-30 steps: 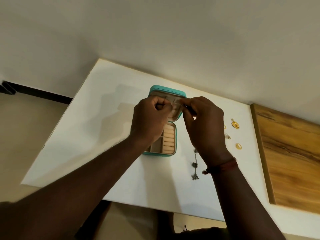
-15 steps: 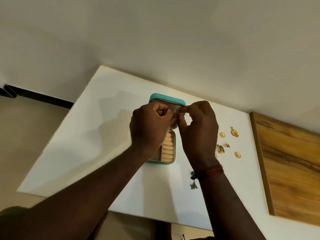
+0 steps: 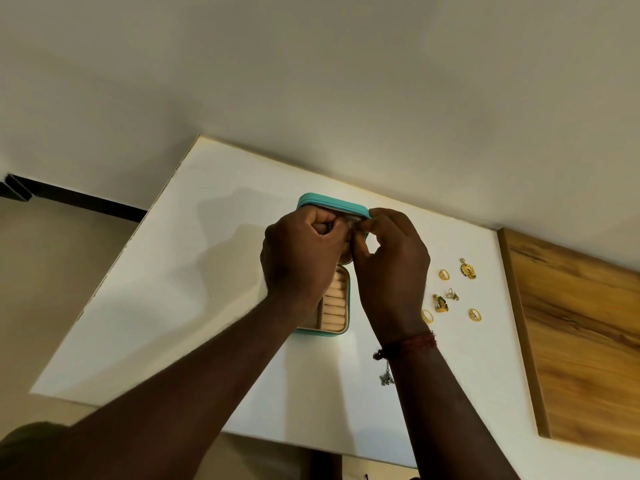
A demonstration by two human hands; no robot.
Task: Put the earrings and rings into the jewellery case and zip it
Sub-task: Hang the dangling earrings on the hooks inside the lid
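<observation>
No writing can be read anywhere in the view. The teal jewellery case (image 3: 329, 199), the gold rings (image 3: 444, 274) and earrings (image 3: 468, 269) lying to its right, and the white worktop (image 3: 207, 271) show no legible label, brand, number or sign.

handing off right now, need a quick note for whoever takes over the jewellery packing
Left hand and right hand: both pinch a small piece at the lid of the open case; too small to identify.
Ring rolls: no rings visible on the part in view.
On the table, right of the case: three gold rings, three other pieces; a silver earring by the right wrist.
Done: case opened.
Left: seat this piece, load the rest, zip.
</observation>
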